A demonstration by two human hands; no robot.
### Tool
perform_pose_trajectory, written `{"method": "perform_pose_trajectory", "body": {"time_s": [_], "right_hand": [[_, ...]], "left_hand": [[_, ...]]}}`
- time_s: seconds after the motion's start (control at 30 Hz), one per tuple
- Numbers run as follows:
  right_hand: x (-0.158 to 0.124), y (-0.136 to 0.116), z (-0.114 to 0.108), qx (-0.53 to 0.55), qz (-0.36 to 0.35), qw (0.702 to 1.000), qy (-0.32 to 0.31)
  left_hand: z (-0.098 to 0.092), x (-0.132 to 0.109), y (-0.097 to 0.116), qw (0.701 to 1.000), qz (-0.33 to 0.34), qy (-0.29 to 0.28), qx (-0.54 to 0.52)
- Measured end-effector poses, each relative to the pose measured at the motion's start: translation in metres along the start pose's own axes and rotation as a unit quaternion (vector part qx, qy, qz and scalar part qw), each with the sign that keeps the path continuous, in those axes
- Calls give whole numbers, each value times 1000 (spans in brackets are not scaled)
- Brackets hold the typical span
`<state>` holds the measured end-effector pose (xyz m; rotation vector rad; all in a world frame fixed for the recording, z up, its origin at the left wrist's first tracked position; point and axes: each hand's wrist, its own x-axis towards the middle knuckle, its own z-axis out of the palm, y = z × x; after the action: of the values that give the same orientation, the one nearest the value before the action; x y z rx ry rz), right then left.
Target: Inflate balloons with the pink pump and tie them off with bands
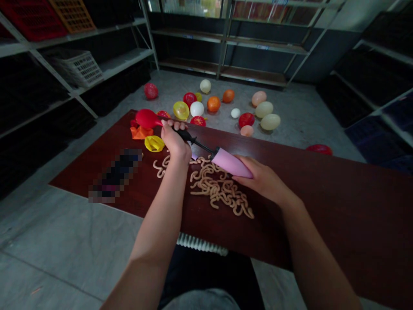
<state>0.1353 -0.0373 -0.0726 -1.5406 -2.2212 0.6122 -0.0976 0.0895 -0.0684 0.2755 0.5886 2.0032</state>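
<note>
Left hand (174,141) clamped shut around the black nozzle (184,135), red balloon (147,119) bulging just past the fingers! Right hand (261,178) laid open across the pink hand pump (230,162), just above a heap of long tan modelling balloons (219,189) on the dark red table (322,193)!

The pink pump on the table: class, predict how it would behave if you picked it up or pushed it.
Its barrel looks like hollow plastic, so probably stiff and light for its size. Being round, it would likely roll on the table if let go. The thin black nozzle may be the most fragile part.
</note>
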Motion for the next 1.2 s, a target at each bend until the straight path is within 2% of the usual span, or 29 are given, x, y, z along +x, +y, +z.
{"method": "perform_pose_trajectory", "body": {"time_s": [0.17, 0.37, 0.53, 0.67, 0.8, 1.0, 1.2], "right_hand": [[-4, 8, -7, -73, -17, 997, 33], [-11, 19, 3, -129, -24, 989, 72], [-10, 5, 15, -152, -27, 986, 61], [-9, -9, 21, -141, -10, 988, 56], [-9, -11, 25, -134, 17, 989, 59], [-8, -5, 24, -159, 25, 986, 53], [-5, -4, 24, -163, 9, 985, 61]], "left_hand": [[-5, 11, 9, 999, 22, 25, -15], [-3, 6, 7, 1000, 27, -6, -9], [6, -11, 1, 1000, 8, -9, 12], [13, -35, -16, 997, -37, -49, 38], [13, -52, -33, 992, -74, -78, 63], [5, -51, -42, 994, -76, -40, 61], [6, -47, -37, 995, -76, -22, 56]]}}
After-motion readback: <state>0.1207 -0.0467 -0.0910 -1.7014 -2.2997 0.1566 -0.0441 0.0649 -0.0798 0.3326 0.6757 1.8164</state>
